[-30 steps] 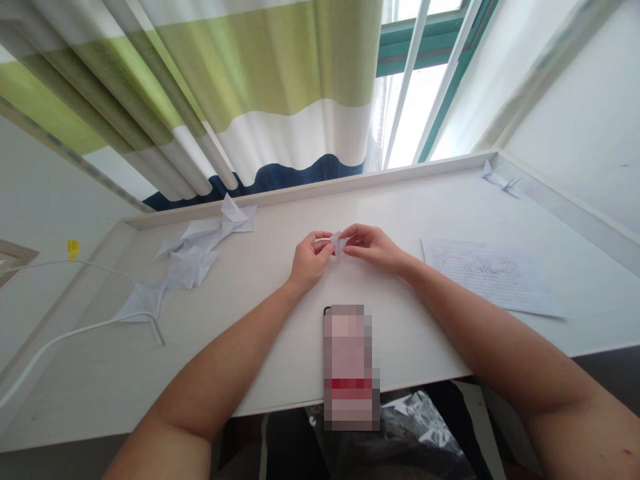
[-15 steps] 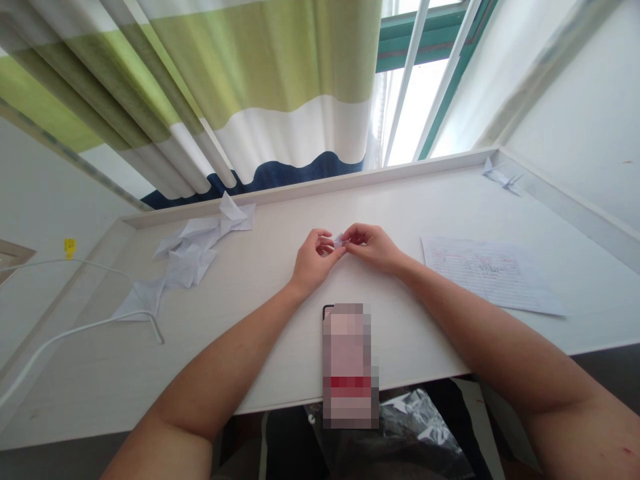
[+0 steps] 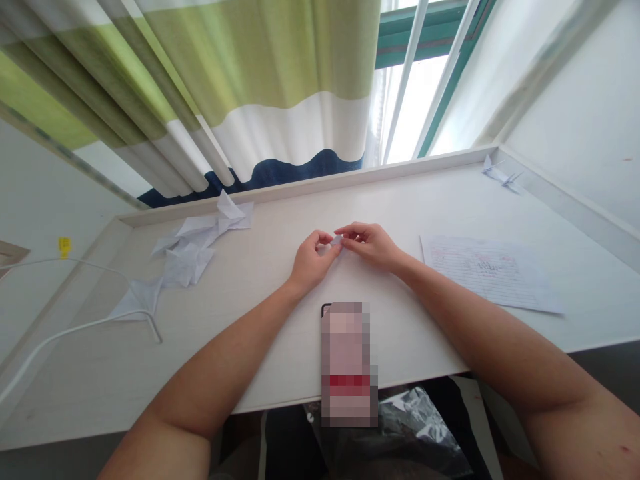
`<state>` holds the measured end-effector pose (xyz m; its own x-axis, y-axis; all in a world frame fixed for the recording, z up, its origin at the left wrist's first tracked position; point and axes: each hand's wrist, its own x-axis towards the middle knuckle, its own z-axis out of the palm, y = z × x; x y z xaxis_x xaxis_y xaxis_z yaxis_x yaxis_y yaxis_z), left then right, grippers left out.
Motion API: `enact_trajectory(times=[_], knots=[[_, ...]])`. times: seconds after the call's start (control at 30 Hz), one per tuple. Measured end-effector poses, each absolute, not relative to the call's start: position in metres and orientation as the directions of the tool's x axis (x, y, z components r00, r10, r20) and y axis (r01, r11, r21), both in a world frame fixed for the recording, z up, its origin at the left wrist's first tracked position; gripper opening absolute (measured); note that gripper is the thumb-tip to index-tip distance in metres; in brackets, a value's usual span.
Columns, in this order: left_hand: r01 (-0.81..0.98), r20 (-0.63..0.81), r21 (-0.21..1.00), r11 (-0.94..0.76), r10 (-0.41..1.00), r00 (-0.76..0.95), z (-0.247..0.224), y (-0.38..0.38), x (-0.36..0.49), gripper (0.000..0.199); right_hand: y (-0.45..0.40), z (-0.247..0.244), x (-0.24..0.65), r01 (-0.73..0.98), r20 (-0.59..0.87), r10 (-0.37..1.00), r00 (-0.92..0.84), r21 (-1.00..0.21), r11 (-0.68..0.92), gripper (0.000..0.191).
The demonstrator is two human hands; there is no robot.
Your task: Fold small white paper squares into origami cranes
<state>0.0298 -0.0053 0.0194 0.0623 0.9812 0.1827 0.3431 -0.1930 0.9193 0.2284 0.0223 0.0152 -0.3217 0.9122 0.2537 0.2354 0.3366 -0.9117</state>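
A small piece of folded white paper (image 3: 337, 240) is between my two hands over the middle of the white desk (image 3: 280, 360). My left hand (image 3: 313, 262) pinches it from the left, with thumb and fingers curled round its edge. From the right, my right hand (image 3: 371, 245) holds it too, fingertips bent close to my left thumb. The fingers hide part of the paper, and its exact shape is too small to tell.
Several folded white papers (image 3: 187, 263) lie at the left near a white cable (image 3: 100, 319). At the right are a written sheet (image 3: 493, 273) and small folded papers (image 3: 500, 177) in the back corner. A blurred phone-like object (image 3: 346, 347) is at the front edge.
The fingers of my right hand have shifted slightly over the small paper, and more of its white surface shows between my hands. The view has moved a little.
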Motion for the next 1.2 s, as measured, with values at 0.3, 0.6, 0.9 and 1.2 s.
enact_trajectory(times=[0.3, 0.6, 0.9, 1.2], knots=[[0.286, 0.128, 0.946, -0.151, 0.987, 0.097, 0.021, -0.005, 0.030, 0.020, 0.021, 0.019, 0.227, 0.326, 0.238, 0.926, -0.294, -0.886, 0.331, 0.016], [0.265, 0.137, 0.950, -0.167, 0.982, 0.127, 0.016, -0.002, 0.027, 0.018, 0.019, 0.022, 0.228, 0.295, 0.228, 0.920, -0.319, -0.898, 0.325, 0.016], [0.430, 0.188, 0.868, -0.249, 0.966, 0.178, 0.013, -0.002, 0.026, 0.015, 0.021, 0.017, 0.230, 0.383, 0.207, 0.920, -0.333, -0.862, 0.332, 0.019], [0.722, 0.214, 0.600, -0.344, 0.939, 0.269, 0.023, -0.012, 0.032, 0.014, 0.024, 0.014, 0.232, 0.557, 0.208, 0.906, -0.368, -0.731, 0.394, 0.022]])
